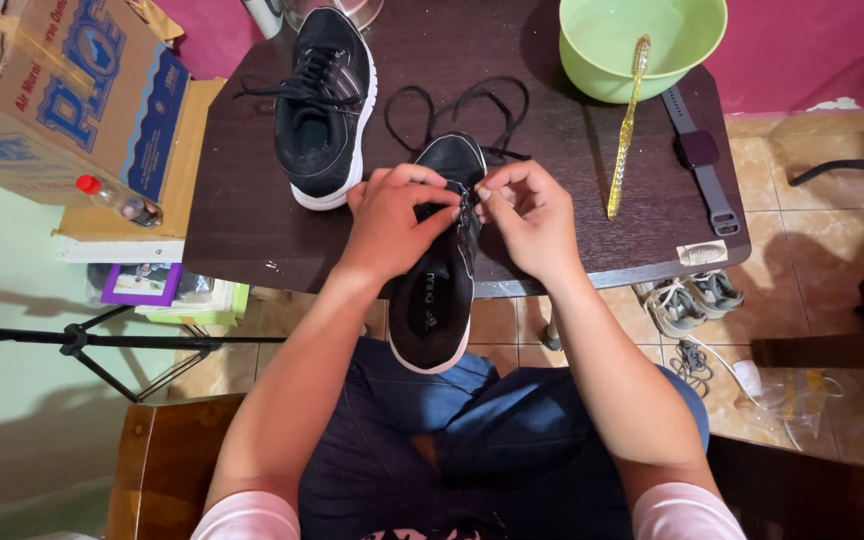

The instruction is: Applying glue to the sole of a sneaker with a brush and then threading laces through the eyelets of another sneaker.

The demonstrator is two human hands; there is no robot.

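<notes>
Left hand [392, 215]: steadies black sneaker [442, 270], fingers closed at eyelets.
Right hand [530, 215]: pinches black lace [457, 105] beside it.
Sneaker: heel overhangs near table edge [252, 230] for reach.

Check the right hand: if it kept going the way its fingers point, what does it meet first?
The right hand points left across the black shoe, at its eyelets. Straight on, it would meet the left hand's fingertips almost at once; depth between them is unclear.

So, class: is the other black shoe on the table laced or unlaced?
Laced. The black shoe stands upright on the table, its lace crossed over the tongue with loose ends spilling left.
</notes>
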